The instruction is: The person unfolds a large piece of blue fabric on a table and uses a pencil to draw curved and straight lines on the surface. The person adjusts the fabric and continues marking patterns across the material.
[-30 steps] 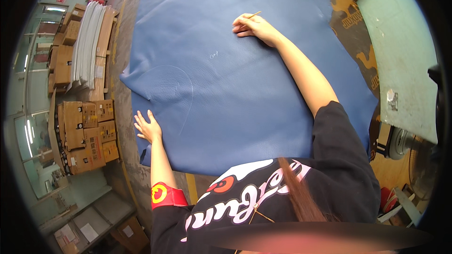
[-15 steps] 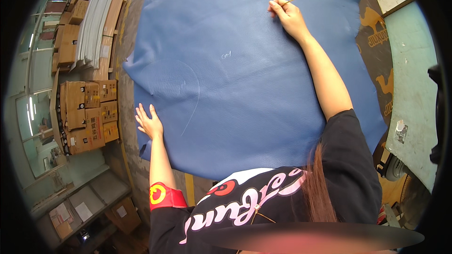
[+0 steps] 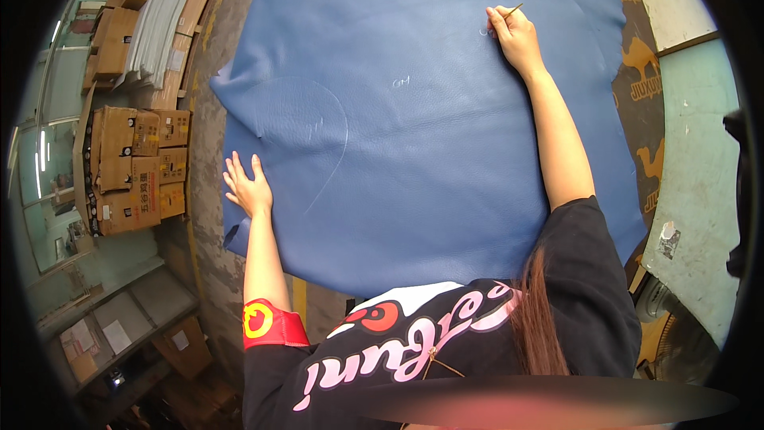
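Blue leather (image 3: pixel 446 191) is spread in one wide sheet over a table (image 3: pixel 649 103), whose patterned dark surface is left showing along the right edge. The left hand (image 3: pixel 251 189) is laid on the leather close to its left edge, above the near left corner; its fingers are spread wide and nothing is held by them. The right hand (image 3: pixel 517 36) is placed towards the far right part of the leather, its fingers closed around a thin pen (image 3: pixel 515 9). The pen's lower tip is hidden by the fingers, so whether the leather is touched by it cannot be told. A small white mark (image 3: pixel 483 32) is seen just beside those fingertips. Another white mark (image 3: pixel 400 82) is found nearer the middle, and a curved line (image 3: pixel 346 127) is drawn towards the left edge.
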Available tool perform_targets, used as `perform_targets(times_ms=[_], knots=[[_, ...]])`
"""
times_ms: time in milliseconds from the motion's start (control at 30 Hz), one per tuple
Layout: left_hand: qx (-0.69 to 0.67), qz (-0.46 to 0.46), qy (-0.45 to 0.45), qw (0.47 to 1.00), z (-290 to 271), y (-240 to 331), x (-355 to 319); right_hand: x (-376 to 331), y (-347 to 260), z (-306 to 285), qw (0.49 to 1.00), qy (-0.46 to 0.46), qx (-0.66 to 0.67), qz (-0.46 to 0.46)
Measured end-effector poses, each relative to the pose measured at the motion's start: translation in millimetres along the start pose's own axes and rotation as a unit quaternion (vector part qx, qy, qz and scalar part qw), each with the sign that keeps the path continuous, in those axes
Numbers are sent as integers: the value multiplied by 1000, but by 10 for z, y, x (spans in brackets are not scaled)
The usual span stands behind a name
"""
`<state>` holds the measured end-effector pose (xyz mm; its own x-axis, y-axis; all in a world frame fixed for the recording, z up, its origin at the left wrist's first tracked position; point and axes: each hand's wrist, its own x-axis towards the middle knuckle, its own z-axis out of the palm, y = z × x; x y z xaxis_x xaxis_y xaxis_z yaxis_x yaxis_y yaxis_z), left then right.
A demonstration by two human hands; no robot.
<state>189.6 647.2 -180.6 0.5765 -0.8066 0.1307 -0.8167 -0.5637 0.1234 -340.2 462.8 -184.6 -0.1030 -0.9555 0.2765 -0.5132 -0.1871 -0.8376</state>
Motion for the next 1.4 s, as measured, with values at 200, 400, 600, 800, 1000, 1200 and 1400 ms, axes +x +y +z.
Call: perform_targets(times_ms=[200, 400, 600, 800, 1000, 1200, 1400], knots=[[8, -2, 2, 1000, 6, -3, 6, 20, 0, 24, 1000, 3, -6, 11], [6, 0, 6, 1000, 22, -11, 16, 33, 4, 13, 999, 27, -19, -2], [10, 1, 7, 1000, 21, -12, 18, 44, 51, 28, 999, 29, -38, 13], [10, 3, 11, 1000, 20, 5, 12, 19, -100, 51, 995, 64, -78, -24], [12, 0, 9, 1000, 17, 3, 7, -173, -383, 401, 996, -55, 21, -72], [14, 0, 12, 1000, 39, -18, 8, -158, -358, 412, 996, 10, -76, -55], [21, 10, 20, 1000, 41, -16, 14, -224, -376, 425, 989, -44, -21, -138]])
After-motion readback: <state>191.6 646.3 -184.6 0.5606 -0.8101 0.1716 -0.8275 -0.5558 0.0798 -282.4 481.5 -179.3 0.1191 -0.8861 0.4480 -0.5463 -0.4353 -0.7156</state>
